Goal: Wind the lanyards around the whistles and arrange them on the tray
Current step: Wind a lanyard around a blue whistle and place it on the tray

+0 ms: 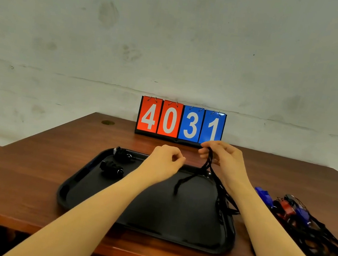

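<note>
My right hand (220, 156) pinches a black lanyard (205, 171) up high over the tray (150, 228) so it hangs straight for winding. My left hand (166, 159) is curled tight; I cannot tell if it holds the whistle. Two wound whistles (116, 164) sit by the tray's far left corner.

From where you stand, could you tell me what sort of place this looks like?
Probably a sports equipment room: a flip scoreboard against a bare wall, whistles with lanyards, a wooden table.
</note>
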